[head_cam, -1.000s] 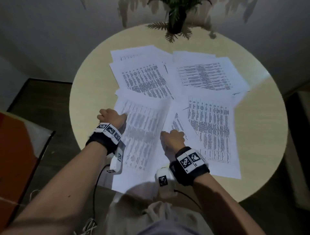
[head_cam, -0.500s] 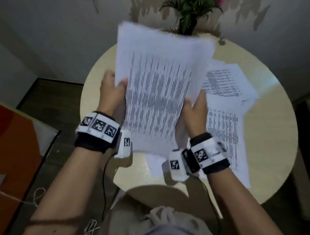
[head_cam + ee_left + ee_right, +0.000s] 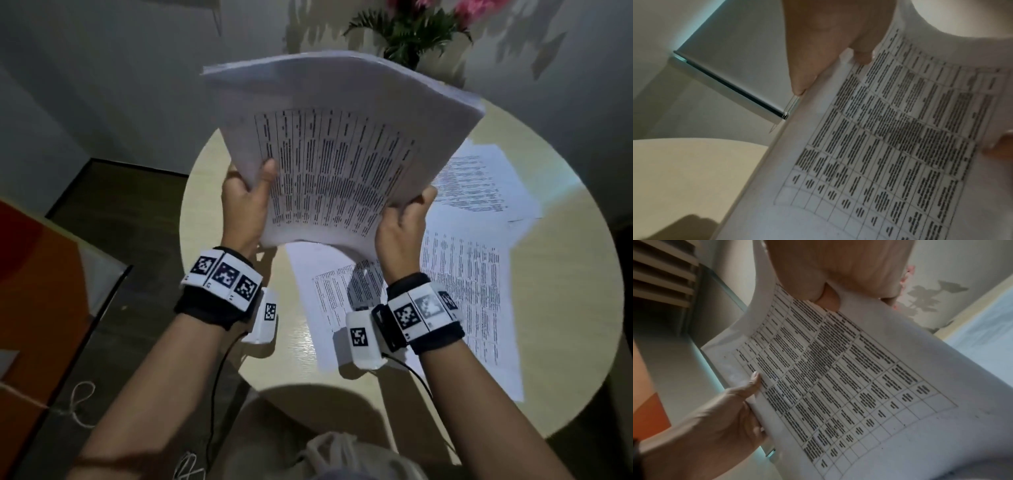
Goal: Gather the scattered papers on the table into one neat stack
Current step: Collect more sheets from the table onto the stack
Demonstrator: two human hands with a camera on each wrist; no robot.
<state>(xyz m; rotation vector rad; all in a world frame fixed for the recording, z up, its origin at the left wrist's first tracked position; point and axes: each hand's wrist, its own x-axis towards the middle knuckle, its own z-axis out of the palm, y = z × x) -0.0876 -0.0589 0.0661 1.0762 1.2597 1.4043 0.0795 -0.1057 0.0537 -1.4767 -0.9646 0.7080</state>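
round beige table (image 3: 565, 342) filled frame centre. bundle of papers (image 3: 342, 154), flat on it a second earlier, was raised upright at upper centre, left hand (image 3: 245, 205) and right hand (image 3: 402, 229) gripping lower corners. loose sheets (image 3: 462, 274) remained right of centre, ungathered.

A bunch of papers (image 3: 335, 147) is up above the round table (image 3: 561, 274) — the left hand (image 3: 245, 209) on its left edge, the right hand (image 3: 402, 229) on its right. More papers (image 3: 462, 274) lie on the table below — a plant (image 3: 407, 37) stands behind.
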